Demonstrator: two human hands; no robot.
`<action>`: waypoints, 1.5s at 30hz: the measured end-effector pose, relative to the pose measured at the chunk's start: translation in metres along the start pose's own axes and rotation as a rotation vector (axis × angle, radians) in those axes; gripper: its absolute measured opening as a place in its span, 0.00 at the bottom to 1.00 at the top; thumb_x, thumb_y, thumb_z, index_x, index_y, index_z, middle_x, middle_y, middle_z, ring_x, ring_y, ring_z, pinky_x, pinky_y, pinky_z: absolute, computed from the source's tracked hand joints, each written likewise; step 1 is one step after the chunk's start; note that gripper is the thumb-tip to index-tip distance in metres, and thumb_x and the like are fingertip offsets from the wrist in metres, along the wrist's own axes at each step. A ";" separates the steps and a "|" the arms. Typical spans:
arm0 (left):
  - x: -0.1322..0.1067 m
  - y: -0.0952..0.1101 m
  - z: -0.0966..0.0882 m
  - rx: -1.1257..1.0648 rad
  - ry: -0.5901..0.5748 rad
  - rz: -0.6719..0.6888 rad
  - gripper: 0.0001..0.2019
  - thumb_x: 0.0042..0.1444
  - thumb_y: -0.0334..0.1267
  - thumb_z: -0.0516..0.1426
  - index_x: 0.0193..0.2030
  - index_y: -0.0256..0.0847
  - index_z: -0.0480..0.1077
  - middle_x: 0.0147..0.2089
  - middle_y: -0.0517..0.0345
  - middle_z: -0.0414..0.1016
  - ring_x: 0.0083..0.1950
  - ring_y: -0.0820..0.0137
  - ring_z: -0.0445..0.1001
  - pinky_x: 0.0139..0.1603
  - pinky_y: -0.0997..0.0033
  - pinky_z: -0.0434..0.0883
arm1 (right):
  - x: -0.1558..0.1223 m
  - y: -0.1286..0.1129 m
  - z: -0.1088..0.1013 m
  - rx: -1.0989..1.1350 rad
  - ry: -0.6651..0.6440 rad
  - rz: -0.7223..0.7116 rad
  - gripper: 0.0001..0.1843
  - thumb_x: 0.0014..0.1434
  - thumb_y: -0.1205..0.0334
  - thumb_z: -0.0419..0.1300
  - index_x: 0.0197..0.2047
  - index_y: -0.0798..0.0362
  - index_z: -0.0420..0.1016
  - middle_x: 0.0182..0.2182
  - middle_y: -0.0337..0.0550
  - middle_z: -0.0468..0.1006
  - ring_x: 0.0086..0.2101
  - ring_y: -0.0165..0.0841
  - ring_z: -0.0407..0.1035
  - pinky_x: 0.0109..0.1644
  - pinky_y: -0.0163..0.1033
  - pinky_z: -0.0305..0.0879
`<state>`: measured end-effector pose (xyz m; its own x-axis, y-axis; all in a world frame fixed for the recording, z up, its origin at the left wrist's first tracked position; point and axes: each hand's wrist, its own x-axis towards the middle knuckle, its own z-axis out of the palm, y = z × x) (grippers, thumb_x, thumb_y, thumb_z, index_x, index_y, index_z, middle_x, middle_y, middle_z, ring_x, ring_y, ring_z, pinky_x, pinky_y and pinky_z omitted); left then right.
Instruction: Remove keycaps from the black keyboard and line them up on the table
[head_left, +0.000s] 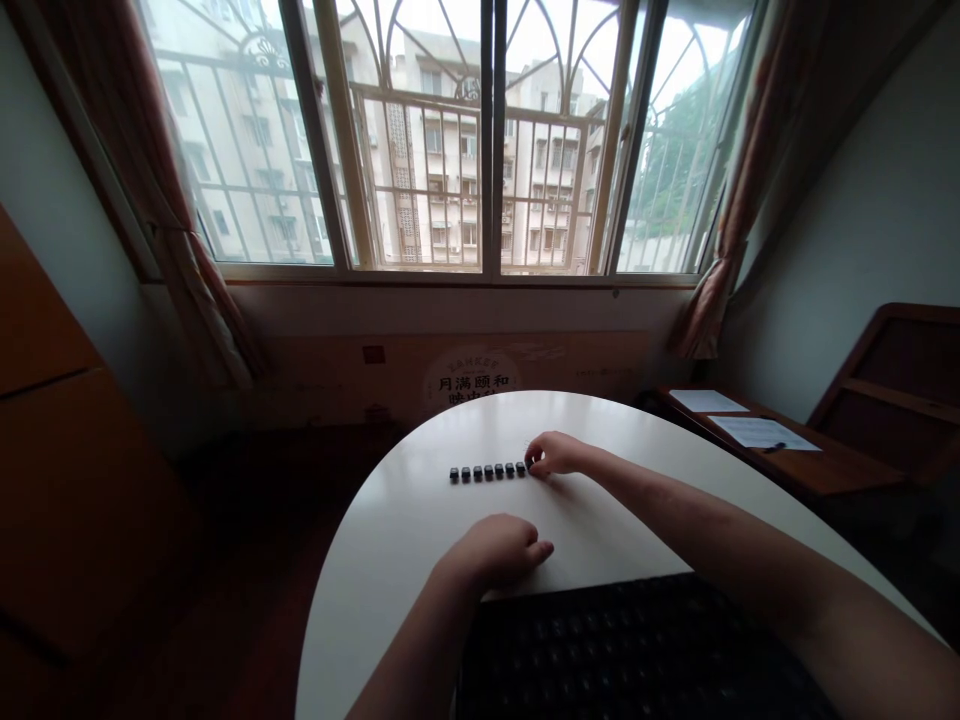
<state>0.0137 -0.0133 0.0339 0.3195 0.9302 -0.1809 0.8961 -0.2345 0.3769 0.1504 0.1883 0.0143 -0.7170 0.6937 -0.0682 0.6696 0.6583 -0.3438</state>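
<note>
Several small black keycaps point(488, 471) stand in a straight row on the white round table point(375, 560). At the right end of this row, my right hand point(556, 453) pinches another dark keycap point(530, 464) between thumb and fingertips, down at the tabletop. My left hand point(499, 550) rests nearer to me, just beyond the back edge of a black keyboard point(600, 650). Its fingers are curled under and its thumb points right; whatever may be inside them is hidden. My right forearm passes over the keyboard's right side.
To the right stands a brown wooden chair point(892, 400) with printed sheets point(765, 432) and a dark pen point(776, 448) on a wooden surface. Behind the table are a printed panel point(555, 365), a barred window point(491, 150) and curtains point(180, 250).
</note>
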 end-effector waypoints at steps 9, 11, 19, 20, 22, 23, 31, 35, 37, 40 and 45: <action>-0.001 0.001 -0.002 -0.008 -0.009 -0.010 0.23 0.61 0.54 0.48 0.31 0.40 0.76 0.31 0.48 0.75 0.34 0.57 0.73 0.38 0.60 0.67 | 0.000 -0.002 0.002 -0.009 0.011 0.019 0.17 0.49 0.62 0.65 0.44 0.48 0.83 0.40 0.41 0.82 0.36 0.36 0.74 0.37 0.33 0.64; -0.001 0.002 -0.003 -0.005 -0.016 -0.008 0.23 0.61 0.53 0.48 0.31 0.40 0.76 0.32 0.48 0.76 0.34 0.58 0.72 0.37 0.60 0.67 | -0.001 -0.002 0.003 -0.007 0.021 0.023 0.17 0.49 0.62 0.64 0.44 0.49 0.83 0.40 0.41 0.82 0.37 0.36 0.74 0.37 0.33 0.64; -0.001 -0.001 -0.001 -0.023 0.007 0.003 0.23 0.61 0.55 0.47 0.31 0.43 0.76 0.31 0.48 0.76 0.33 0.58 0.72 0.36 0.60 0.66 | -0.002 -0.003 0.002 0.010 0.039 0.025 0.16 0.48 0.62 0.65 0.42 0.50 0.84 0.41 0.42 0.83 0.39 0.38 0.75 0.39 0.35 0.65; -0.001 -0.002 0.000 -0.016 0.006 0.004 0.24 0.61 0.55 0.47 0.31 0.43 0.76 0.31 0.48 0.76 0.33 0.58 0.72 0.35 0.61 0.66 | -0.003 -0.003 0.002 0.015 0.037 0.023 0.16 0.48 0.62 0.66 0.42 0.50 0.84 0.40 0.42 0.83 0.38 0.38 0.75 0.39 0.35 0.65; 0.000 -0.003 0.000 0.001 -0.001 0.002 0.24 0.61 0.55 0.47 0.31 0.42 0.76 0.32 0.48 0.76 0.33 0.59 0.72 0.35 0.61 0.66 | -0.003 -0.003 0.002 0.031 0.034 0.017 0.17 0.47 0.63 0.66 0.43 0.50 0.84 0.40 0.42 0.83 0.38 0.38 0.75 0.40 0.35 0.66; 0.001 -0.003 0.000 0.007 -0.005 -0.001 0.24 0.61 0.55 0.46 0.31 0.41 0.76 0.32 0.49 0.76 0.33 0.60 0.72 0.34 0.62 0.65 | -0.004 -0.003 0.001 0.043 0.035 0.011 0.19 0.47 0.63 0.67 0.44 0.51 0.83 0.40 0.42 0.83 0.38 0.38 0.75 0.40 0.35 0.66; 0.000 0.000 -0.004 0.008 -0.044 -0.014 0.24 0.62 0.55 0.46 0.35 0.39 0.76 0.36 0.49 0.78 0.33 0.63 0.72 0.35 0.66 0.65 | -0.043 0.000 -0.022 0.158 0.229 -0.031 0.20 0.61 0.53 0.58 0.51 0.56 0.79 0.45 0.50 0.80 0.40 0.38 0.74 0.46 0.39 0.68; 0.000 0.000 -0.005 0.016 -0.048 -0.011 0.24 0.63 0.54 0.45 0.36 0.39 0.76 0.37 0.50 0.78 0.34 0.63 0.72 0.35 0.66 0.65 | -0.109 0.001 -0.030 0.364 0.446 -0.059 0.27 0.69 0.49 0.45 0.52 0.60 0.77 0.45 0.53 0.79 0.36 0.36 0.74 0.43 0.42 0.71; 0.001 0.001 -0.005 0.010 -0.053 -0.031 0.24 0.62 0.54 0.46 0.36 0.40 0.75 0.37 0.50 0.78 0.35 0.63 0.72 0.36 0.67 0.65 | -0.151 0.002 -0.030 0.587 0.544 -0.081 0.31 0.68 0.42 0.44 0.50 0.58 0.77 0.44 0.53 0.78 0.40 0.40 0.73 0.37 0.41 0.73; 0.003 0.002 -0.005 0.007 -0.062 -0.056 0.24 0.62 0.54 0.46 0.35 0.39 0.75 0.37 0.50 0.77 0.35 0.63 0.72 0.35 0.67 0.64 | -0.207 0.003 -0.027 0.756 0.586 -0.019 0.36 0.68 0.39 0.38 0.47 0.54 0.80 0.31 0.46 0.75 0.33 0.36 0.73 0.36 0.39 0.71; 0.006 0.005 -0.007 -0.008 -0.089 -0.075 0.24 0.62 0.56 0.46 0.34 0.40 0.74 0.36 0.52 0.76 0.35 0.63 0.71 0.36 0.68 0.63 | -0.250 0.000 -0.020 0.960 0.342 0.030 0.39 0.67 0.35 0.37 0.42 0.56 0.78 0.19 0.37 0.64 0.17 0.27 0.63 0.21 0.33 0.61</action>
<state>0.0180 -0.0073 0.0409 0.2781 0.9162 -0.2886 0.9162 -0.1627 0.3663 0.3336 0.0205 0.0499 -0.5082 0.8513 0.1306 0.1408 0.2317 -0.9625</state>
